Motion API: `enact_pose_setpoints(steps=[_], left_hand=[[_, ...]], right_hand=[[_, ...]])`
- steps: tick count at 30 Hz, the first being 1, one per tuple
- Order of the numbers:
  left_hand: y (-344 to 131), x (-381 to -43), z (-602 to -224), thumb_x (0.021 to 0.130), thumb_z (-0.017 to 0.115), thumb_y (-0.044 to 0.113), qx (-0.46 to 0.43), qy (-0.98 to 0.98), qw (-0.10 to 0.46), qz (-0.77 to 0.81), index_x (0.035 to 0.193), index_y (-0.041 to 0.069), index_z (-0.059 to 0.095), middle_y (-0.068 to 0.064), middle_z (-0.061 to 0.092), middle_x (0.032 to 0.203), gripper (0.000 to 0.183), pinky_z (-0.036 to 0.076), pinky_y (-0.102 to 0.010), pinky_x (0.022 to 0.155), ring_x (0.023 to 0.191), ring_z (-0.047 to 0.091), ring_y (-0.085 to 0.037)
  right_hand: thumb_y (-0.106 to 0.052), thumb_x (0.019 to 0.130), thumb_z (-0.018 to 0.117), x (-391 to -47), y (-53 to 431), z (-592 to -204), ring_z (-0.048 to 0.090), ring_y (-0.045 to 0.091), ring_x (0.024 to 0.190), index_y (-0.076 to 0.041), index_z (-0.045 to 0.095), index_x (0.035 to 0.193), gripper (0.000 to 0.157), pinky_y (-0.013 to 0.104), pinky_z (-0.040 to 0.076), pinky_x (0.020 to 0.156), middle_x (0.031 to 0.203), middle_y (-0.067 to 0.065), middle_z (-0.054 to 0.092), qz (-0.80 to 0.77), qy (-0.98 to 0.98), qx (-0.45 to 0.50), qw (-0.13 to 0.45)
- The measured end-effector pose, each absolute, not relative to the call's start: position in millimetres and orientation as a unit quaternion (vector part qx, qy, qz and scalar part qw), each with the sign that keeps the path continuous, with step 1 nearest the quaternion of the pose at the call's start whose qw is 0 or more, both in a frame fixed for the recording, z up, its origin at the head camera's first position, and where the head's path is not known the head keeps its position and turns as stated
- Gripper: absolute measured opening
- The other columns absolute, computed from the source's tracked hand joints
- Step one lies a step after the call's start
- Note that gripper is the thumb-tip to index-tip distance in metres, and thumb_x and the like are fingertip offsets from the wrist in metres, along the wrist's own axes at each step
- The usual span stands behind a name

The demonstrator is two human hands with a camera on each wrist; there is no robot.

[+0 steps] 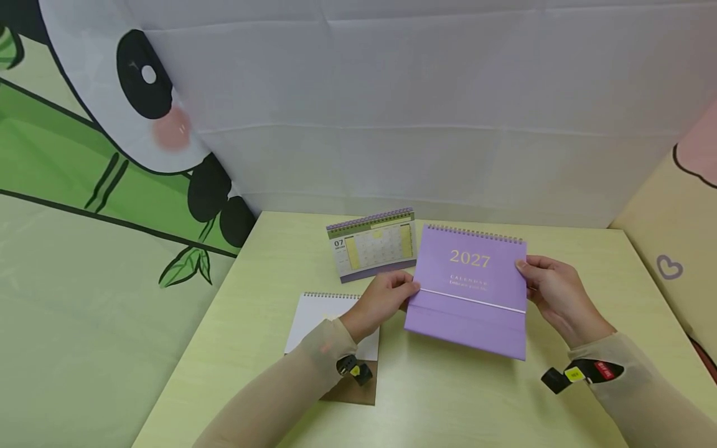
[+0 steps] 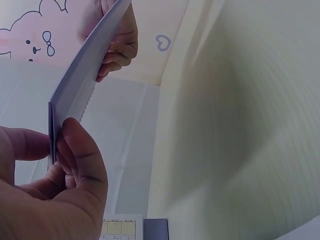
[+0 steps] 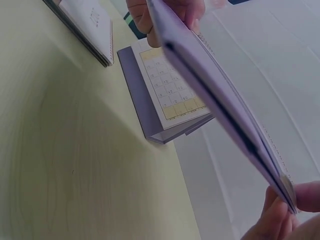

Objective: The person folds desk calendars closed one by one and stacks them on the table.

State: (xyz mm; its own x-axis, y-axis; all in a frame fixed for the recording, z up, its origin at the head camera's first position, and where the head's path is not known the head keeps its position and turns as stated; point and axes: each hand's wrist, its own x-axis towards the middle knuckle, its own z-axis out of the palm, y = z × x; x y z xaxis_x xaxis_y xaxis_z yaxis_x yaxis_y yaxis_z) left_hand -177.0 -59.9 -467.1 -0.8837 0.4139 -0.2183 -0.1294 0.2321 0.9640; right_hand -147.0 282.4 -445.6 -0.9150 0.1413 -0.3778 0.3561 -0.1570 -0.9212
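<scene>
A purple 2027 desk calendar [image 1: 467, 317] with a spiral along its top edge is held up off the table, its cover facing the head camera. My left hand [image 1: 386, 295] pinches its left edge between thumb and fingers. On the opposite side, my right hand [image 1: 560, 298] grips the edge a little higher up. Both wrist views show the calendar [image 2: 82, 80] almost edge-on, folded flat. In the right wrist view, thumb and fingers of the right hand [image 3: 280, 220] close on its edge.
Behind it stands an opened desk calendar [image 1: 375, 249] showing a page marked 07. A white spiral calendar [image 1: 319, 314] with a brown base lies front left, partly covered by the left arm. The pale table [image 1: 241, 348] ends at a white cloth backdrop [image 1: 392, 124].
</scene>
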Motion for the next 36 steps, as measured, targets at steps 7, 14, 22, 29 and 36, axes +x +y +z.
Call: enact_pose_setpoints(steps=[7, 14, 22, 29, 36], left_hand=[[-61, -177, -470, 0.119, 0.066, 0.021, 0.095, 0.747, 0.223, 0.619, 0.115, 0.0, 0.078, -0.008, 0.084, 0.107, 0.025, 0.065, -0.025, 0.083, 0.084, 0.076, -0.011], [-61, -176, -472, 0.118, 0.066, 0.019, 0.094, 0.746, 0.226, 0.619, 0.111, -0.002, 0.077, -0.005, 0.082, 0.103, 0.025, 0.064, -0.025, 0.083, 0.082, 0.074, -0.01], [-63, -175, -476, 0.118, 0.066, 0.019, 0.081, 0.743, 0.233, 0.621, 0.109, -0.001, 0.077, -0.001, 0.079, 0.099, 0.024, 0.065, -0.028, 0.085, 0.083, 0.073, -0.012], [-66, -172, -476, 0.118, 0.066, 0.021, 0.081, 0.748, 0.238, 0.614, 0.112, -0.001, 0.077, -0.005, 0.08, 0.102, 0.026, 0.065, -0.028, 0.085, 0.083, 0.073, -0.011], [-68, -169, -477, 0.119, 0.066, 0.021, 0.081, 0.745, 0.241, 0.617, 0.112, -0.002, 0.077, -0.004, 0.079, 0.101, 0.026, 0.063, -0.025, 0.081, 0.082, 0.073, -0.011]], right_hand=[[-0.018, 0.121, 0.065, -149, 281, -448, 0.058, 0.006, 0.086, -0.028, 0.073, 0.11, 0.017, 0.022, 0.051, 0.075, 0.092, -0.017, 0.072, -0.734, 0.647, 0.193, 0.074], [-0.018, 0.122, 0.065, -150, 281, -453, 0.059, 0.006, 0.087, -0.026, 0.072, 0.113, 0.014, 0.022, 0.051, 0.075, 0.092, -0.017, 0.072, -0.733, 0.646, 0.198, 0.082], [-0.018, 0.121, 0.065, -150, 279, -457, 0.06, 0.005, 0.087, -0.024, 0.072, 0.115, 0.011, 0.022, 0.051, 0.075, 0.093, -0.017, 0.073, -0.728, 0.651, 0.196, 0.084], [-0.018, 0.122, 0.064, -150, 277, -458, 0.06, 0.005, 0.087, -0.019, 0.068, 0.126, 0.005, 0.021, 0.052, 0.076, 0.094, -0.018, 0.073, -0.722, 0.657, 0.198, 0.089], [-0.018, 0.122, 0.063, -150, 274, -459, 0.06, 0.005, 0.087, -0.017, 0.067, 0.129, 0.008, 0.021, 0.052, 0.076, 0.093, -0.018, 0.073, -0.716, 0.664, 0.198, 0.092]])
